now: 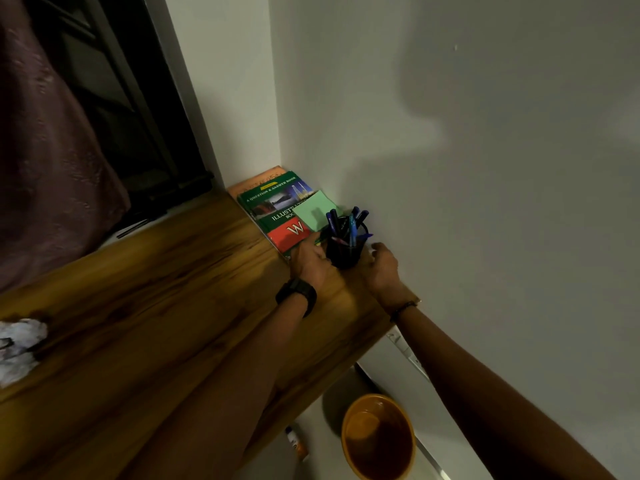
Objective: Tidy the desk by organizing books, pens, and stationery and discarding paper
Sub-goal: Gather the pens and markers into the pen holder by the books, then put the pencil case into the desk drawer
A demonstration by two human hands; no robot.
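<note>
A black pen holder (pixel 345 252) full of blue pens (pixel 350 226) stands on the wooden desk (pixel 156 306) against the white wall. My left hand (pixel 311 261), a black watch on its wrist, holds the holder's left side. My right hand (pixel 381 265) holds its right side. Just behind lies a green and red book (pixel 277 209) on top of an orange book (pixel 263 178), pushed into the corner. A pale green sticky-note pad (pixel 313 211) rests on the green book. A crumpled white paper (pixel 17 348) lies at the desk's left edge.
An orange bin (pixel 379 438) stands on the floor below the desk's right end, beside a small bottle (pixel 296 443). A dark curtain (pixel 52 150) and a black window frame (pixel 138 116) fill the left. A pen (pixel 133 228) lies on the sill.
</note>
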